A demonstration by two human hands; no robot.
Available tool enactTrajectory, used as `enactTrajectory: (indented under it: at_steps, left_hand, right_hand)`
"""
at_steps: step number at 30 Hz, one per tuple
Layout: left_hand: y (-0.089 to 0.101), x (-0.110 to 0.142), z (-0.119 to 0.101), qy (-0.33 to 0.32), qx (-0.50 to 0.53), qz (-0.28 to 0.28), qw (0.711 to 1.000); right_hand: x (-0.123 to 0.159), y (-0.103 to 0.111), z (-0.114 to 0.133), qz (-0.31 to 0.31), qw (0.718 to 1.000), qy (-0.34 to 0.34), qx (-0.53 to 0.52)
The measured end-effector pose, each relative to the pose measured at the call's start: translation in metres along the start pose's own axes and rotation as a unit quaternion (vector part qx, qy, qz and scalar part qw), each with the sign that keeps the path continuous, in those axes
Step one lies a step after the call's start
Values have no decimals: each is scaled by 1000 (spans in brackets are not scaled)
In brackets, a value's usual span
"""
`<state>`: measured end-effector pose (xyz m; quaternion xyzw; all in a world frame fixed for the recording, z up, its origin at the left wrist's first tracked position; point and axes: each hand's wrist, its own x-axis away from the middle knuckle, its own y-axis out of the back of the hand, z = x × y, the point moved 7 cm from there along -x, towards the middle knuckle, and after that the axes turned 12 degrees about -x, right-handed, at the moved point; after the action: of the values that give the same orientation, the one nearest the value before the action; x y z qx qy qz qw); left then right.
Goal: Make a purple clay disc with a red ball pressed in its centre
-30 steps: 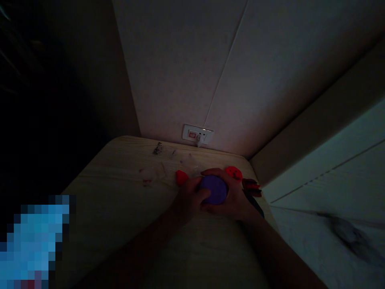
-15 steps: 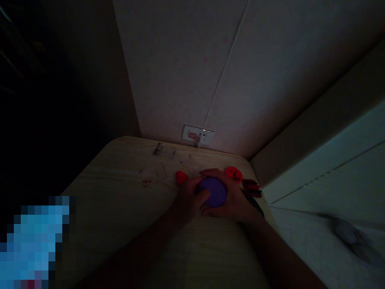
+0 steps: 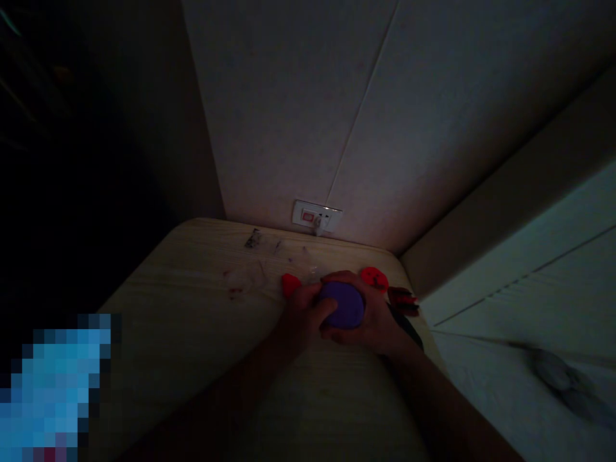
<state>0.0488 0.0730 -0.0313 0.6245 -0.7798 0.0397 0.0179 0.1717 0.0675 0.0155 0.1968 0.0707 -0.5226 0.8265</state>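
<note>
Cupping a rounded, thick purple disc [image 3: 347, 305] between two bare hands, a person works over a pale wood-grain table [image 3: 187, 333] in dim light. The disc is a deep, even purple, with a smooth-looking, matte upper face and a softly curved outline; its underside is hidden, so whether it touches the tabletop cannot be told. The left hand [image 3: 304, 313] is partly curled, its thumb lying on the disc's left side. The right hand [image 3: 378, 321] curves around the right edge, holding it. A small bright red lump [image 3: 290, 285] sits just beyond the left hand; a flat red round piece with dark marks [image 3: 374, 279] lies beyond the right.
</note>
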Motion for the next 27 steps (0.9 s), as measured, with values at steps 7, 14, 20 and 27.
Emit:
enactTrajectory:
  at_steps: [7, 14, 20, 27]
  left_hand:
    - [2, 0, 4, 25, -10, -12, 1000]
    - [0, -2, 0, 7, -16, 8, 1000]
    - [-3, 1, 1, 15, 3, 17, 1000]
    - [3, 5, 5, 3, -89, -20, 996]
  right_hand:
    - [2, 0, -1, -13, 1000, -10, -15]
    - [2, 1, 0, -44, 999, -6, 9]
    - [4, 2, -3, -37, 998, -41, -19]
    - [2, -7, 0, 22, 1000, -2, -19]
